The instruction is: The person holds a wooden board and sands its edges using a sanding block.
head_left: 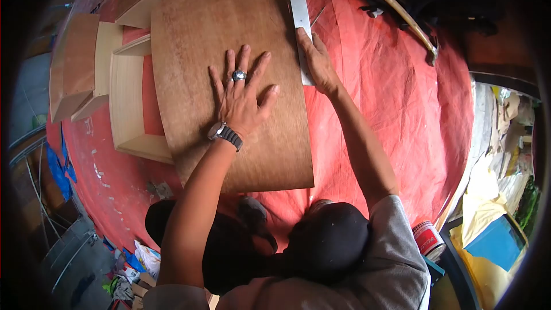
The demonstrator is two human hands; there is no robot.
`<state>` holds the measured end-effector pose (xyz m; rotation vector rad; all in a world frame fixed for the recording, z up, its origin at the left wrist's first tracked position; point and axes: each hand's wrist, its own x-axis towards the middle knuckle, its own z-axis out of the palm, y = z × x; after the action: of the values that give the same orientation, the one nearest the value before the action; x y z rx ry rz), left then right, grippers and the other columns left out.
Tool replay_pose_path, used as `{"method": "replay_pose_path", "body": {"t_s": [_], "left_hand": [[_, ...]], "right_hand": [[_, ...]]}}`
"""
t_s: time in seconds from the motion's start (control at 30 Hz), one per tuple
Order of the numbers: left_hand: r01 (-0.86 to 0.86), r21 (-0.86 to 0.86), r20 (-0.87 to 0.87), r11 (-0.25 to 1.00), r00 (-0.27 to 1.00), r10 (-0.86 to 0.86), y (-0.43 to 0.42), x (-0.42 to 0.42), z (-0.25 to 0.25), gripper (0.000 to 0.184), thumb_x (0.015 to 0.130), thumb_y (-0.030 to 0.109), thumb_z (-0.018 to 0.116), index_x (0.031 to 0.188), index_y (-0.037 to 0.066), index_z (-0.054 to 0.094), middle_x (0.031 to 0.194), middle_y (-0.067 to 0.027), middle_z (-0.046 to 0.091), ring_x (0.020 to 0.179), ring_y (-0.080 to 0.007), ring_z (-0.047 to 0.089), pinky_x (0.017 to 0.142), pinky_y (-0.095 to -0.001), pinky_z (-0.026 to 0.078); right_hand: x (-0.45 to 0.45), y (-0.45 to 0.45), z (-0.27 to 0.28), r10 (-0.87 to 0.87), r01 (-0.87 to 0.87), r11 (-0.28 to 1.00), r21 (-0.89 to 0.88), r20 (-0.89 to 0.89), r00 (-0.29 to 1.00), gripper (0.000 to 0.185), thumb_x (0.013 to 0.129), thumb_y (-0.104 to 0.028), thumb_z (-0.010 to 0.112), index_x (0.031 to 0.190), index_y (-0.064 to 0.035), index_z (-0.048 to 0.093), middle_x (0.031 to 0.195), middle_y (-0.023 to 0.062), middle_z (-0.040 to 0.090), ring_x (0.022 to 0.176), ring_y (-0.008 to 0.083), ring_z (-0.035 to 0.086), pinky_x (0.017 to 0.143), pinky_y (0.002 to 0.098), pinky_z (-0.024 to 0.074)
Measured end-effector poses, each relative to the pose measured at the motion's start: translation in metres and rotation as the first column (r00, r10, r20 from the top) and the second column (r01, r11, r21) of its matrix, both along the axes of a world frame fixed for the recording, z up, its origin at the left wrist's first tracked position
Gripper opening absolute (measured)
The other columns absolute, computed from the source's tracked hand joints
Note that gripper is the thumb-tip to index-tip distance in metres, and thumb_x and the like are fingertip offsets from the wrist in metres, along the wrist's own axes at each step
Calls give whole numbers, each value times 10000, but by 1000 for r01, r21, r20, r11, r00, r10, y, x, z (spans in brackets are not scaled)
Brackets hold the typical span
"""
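A brown plywood sheet (pixel 201 28) lies in front of me. My left hand (pixel 244 95) rests flat on it with the fingers spread, wearing a large ring and a wristwatch (pixel 224 133). At the sheet's right edge, my right hand (pixel 319 63) grips a flat, pale grey-white bar (pixel 301 14) with small holes in it. Its thumb lies on the bar's face, and the other fingers are partly hidden. The bar runs lengthwise along the edge; whether it touches the wood I cannot tell.
Red sheeting (pixel 390 120) covers the floor. Open wooden box frames (pixel 127 103) stand left of the plywood, one partly under it. A wooden-handled hammer (pixel 410 23) lies at the upper right. A red-and-white can (pixel 427 238) stands lower right, near yellow wrapping (pixel 482 206). Clutter lies lower left.
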<state>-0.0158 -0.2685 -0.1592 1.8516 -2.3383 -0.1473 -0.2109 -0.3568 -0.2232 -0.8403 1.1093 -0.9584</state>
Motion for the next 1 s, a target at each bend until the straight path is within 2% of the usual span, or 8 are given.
{"method": "replay_pose_path", "body": {"t_s": [0.17,0.4,0.63,0.8,0.83,0.87,0.9,1.0], "left_hand": [[7,9,11,1000,1000,-7,0,0,0,745,985,454,593,1664,276,344,1758,-130,204,1608,-430,158,1238,-714,42],[14,3,14,1000,1000,-14,-2,-1,2,740,990,459,586,1664,266,347,1755,-136,208,1605,-438,163,1233,-723,41],[17,-1,21,1000,1000,-17,0,-1,0,739,997,464,583,1666,271,336,1755,-140,207,1605,-439,161,1231,-728,44],[22,-1,32,1000,999,-22,1,-2,-1,727,1011,458,566,1670,269,323,1760,-127,200,1609,-434,151,1225,-739,44],[23,-6,30,1000,999,-23,-1,-2,-2,727,1011,458,566,1670,269,323,1760,-126,199,1610,-433,150,1225,-740,44],[22,-12,29,1000,999,-22,-3,-2,-2,727,1011,458,566,1670,268,323,1761,-125,198,1610,-433,148,1225,-740,43],[25,-5,27,1000,999,-25,0,-2,-1,727,1012,458,565,1670,268,323,1761,-123,198,1611,-432,146,1225,-740,43],[26,-16,26,1000,999,-26,-1,-2,-2,723,1015,459,567,1669,270,323,1758,-122,206,1609,-434,154,1219,-750,52]], "right_hand": [[-11,54,15,-34,22,990,-142,-88,995,625,1053,-480,611,1376,52,555,1252,147,649,1165,214,581,1029,362,462],[-36,187,6,87,-77,993,94,-113,990,591,1071,-434,595,1443,21,532,1274,134,652,1181,200,578,1054,379,456],[-5,4,28,-38,7,965,-262,-113,993,643,1021,-552,621,1232,56,614,1060,107,673,986,185,603,894,365,511],[-13,64,11,-61,2,963,-270,-210,976,626,1025,-509,640,1298,53,603,1026,116,669,941,203,606,835,389,520],[-22,111,22,29,-39,997,-64,-156,987,599,1033,-451,656,1366,41,582,1098,140,687,1024,225,634,907,393,520],[-24,160,2,-59,23,988,-156,-234,970,604,1038,-422,659,1425,29,553,1192,155,689,1144,234,637,1004,393,497],[-38,194,24,72,-71,997,11,-179,981,613,1046,-424,647,1445,28,539,1249,164,678,1222,242,620,1081,395,458],[-44,234,17,97,-82,992,100,-154,983,639,1041,-451,653,1450,24,535,1273,170,666,1221,244,612,1071,399,466]]}}
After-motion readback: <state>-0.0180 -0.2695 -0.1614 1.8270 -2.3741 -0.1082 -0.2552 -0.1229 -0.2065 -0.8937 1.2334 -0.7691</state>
